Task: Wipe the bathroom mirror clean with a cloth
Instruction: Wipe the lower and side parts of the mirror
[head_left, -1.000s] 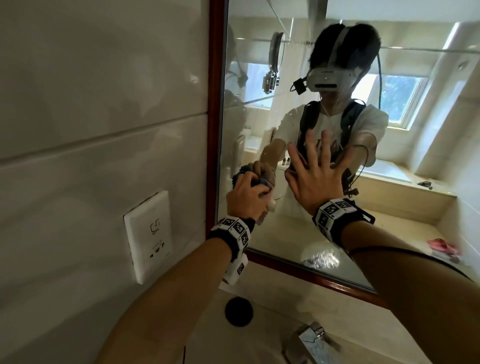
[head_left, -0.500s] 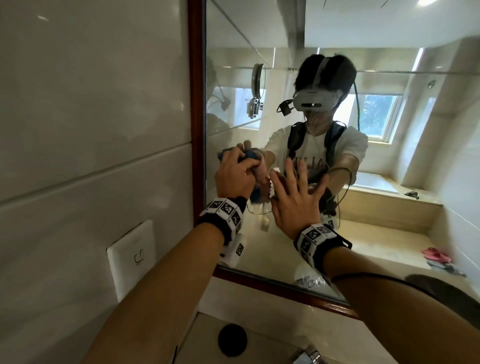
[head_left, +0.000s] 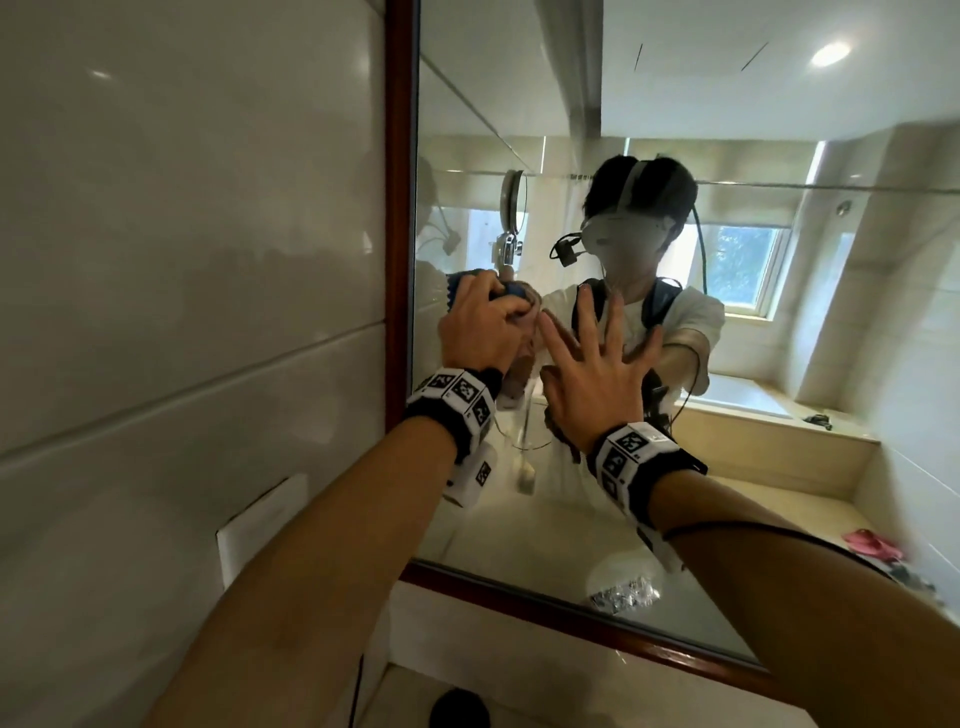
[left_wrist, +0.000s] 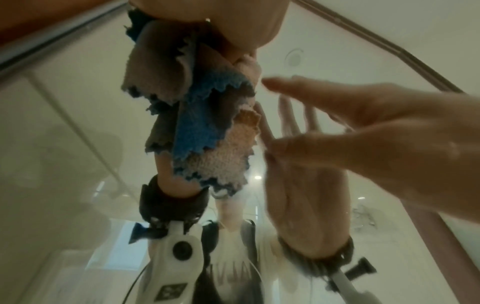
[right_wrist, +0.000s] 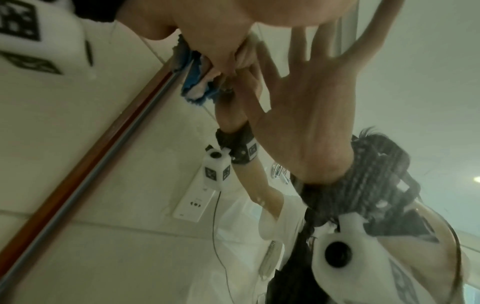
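The mirror (head_left: 519, 104) has a dark red wooden frame (head_left: 400, 208). My left hand (head_left: 483, 327) grips a bunched cloth (head_left: 511, 288) of blue, brown and pink patches and presses it to the glass near the left frame edge. In the left wrist view the cloth (left_wrist: 192, 115) hangs from the fingers against the glass. My right hand (head_left: 592, 364) lies flat on the mirror just to the right, fingers spread and holding nothing; the left wrist view shows this right hand (left_wrist: 376, 127) too. The cloth (right_wrist: 192, 80) shows beside the frame in the right wrist view.
A glossy tiled wall (head_left: 182, 208) fills the left, with a white socket plate (head_left: 260, 525) low on it. The mirror's bottom frame rail (head_left: 571, 618) runs above the basin, where a dark drain (head_left: 460, 709) shows. My reflection fills the middle of the glass.
My left hand has carried the cloth up the glass along the left frame. The right hand has slid up with it, still flat. The view has tilted upward.
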